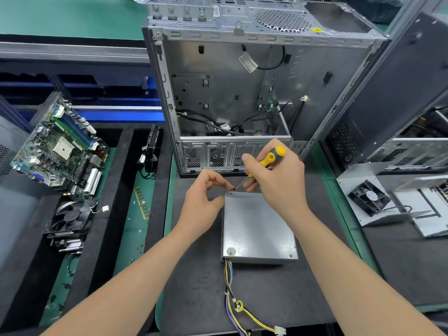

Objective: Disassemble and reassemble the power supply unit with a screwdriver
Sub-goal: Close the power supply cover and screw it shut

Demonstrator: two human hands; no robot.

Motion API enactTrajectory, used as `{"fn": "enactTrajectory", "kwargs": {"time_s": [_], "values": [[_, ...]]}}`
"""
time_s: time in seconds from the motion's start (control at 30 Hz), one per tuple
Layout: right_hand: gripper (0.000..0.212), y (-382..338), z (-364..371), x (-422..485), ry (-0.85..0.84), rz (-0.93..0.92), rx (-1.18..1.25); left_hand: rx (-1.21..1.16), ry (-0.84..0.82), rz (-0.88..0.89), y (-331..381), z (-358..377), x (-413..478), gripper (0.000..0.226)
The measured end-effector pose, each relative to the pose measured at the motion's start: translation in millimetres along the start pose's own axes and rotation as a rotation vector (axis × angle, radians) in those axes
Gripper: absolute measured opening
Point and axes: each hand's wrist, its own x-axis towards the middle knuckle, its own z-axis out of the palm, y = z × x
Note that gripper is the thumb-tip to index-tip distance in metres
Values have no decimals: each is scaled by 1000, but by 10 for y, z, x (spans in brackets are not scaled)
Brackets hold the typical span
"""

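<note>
A grey metal power supply unit [257,229] lies flat on the dark mat, its yellow and purple cable bundle [236,309] trailing toward me. My right hand [276,175] grips a yellow-and-black screwdriver [270,160], whose tip points down-left at the unit's far left corner. My left hand [206,197] hovers at that same corner, thumb and fingertips pinching something small and dark [233,188] at the screwdriver tip; it looks like a screw. The heel of the left hand sits beside the unit's left edge.
An open, empty computer case [242,93] stands just behind the hands. A motherboard [60,146], a black fan [70,215] and a memory stick [141,202] lie in trays on the left. Another fan [369,197] and metal panels sit on the right.
</note>
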Motion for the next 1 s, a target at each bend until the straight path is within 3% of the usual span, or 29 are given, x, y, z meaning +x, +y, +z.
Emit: {"fn": "enactTrajectory", "kwargs": {"time_s": [0.13, 0.3, 0.7, 0.8, 1.0], "values": [[31, 66, 60, 52, -25, 21, -70, 30, -101, -48, -105, -49, 54, 61], [35, 96, 98, 78, -41, 20, -141, 54, -147, -81, -160, -50, 65, 68], [32, 42, 140, 126, -143, -2, -206, 56, -113, -39, -149, -64, 43, 52], [39, -8, 156, 162, -203, -23, -248, 62, -53, 6, -155, -42, 63, 36], [57, -115, 188, 234, -224, -1, -350, 126, 3, 55, -147, 24, 118, 34]]}}
